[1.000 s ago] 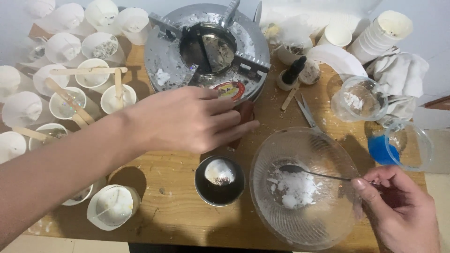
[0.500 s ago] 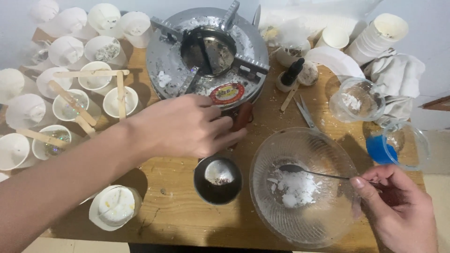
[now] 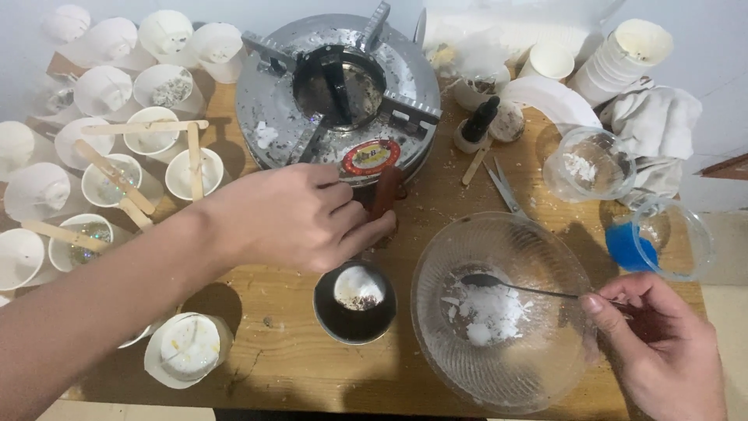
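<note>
My left hand [image 3: 300, 218] reaches across the wooden table [image 3: 288, 374] and grips the red-brown knob [image 3: 384, 195] at the front of a round metal stove [image 3: 339, 97]. My right hand [image 3: 666, 347] pinches the handle of a metal spoon [image 3: 514, 287] whose bowl rests in white powder inside a clear glass bowl [image 3: 502, 312]. Between my hands sits a small dark pot [image 3: 354, 302] holding a white lump.
Several white paper cups [image 3: 105, 168], some with wooden sticks across them, crowd the left side. A cup of pale wax [image 3: 187, 348] stands front left. Scissors [image 3: 502, 187], a dropper bottle [image 3: 477, 125], a glass jar [image 3: 588, 164], a blue-filled glass [image 3: 658, 238], stacked cups [image 3: 619, 58] and a cloth [image 3: 654, 129] lie right.
My left hand has slid right and down from over the stove's front to close on its knob. The spoon hand has barely moved.
</note>
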